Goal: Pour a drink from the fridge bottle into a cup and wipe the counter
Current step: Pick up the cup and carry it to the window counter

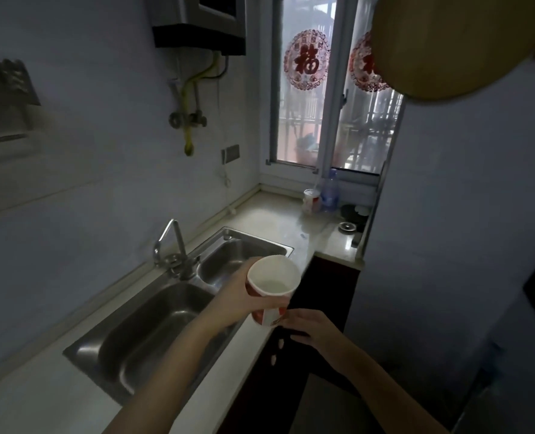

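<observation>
As the left hand [236, 300] grips the cup [274, 278], the right hand [311, 330] (grip unclear) curls beside it.

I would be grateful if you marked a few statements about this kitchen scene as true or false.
1. The left hand holds a red and white paper cup. True.
2. That cup is full to the brim with a dark drink. False: its white inside shows nearly to the bottom.
3. The sink has two basins. True.
4. A bottle stands in the sink. False: it stands on the counter by the window, beside a second cup.
</observation>
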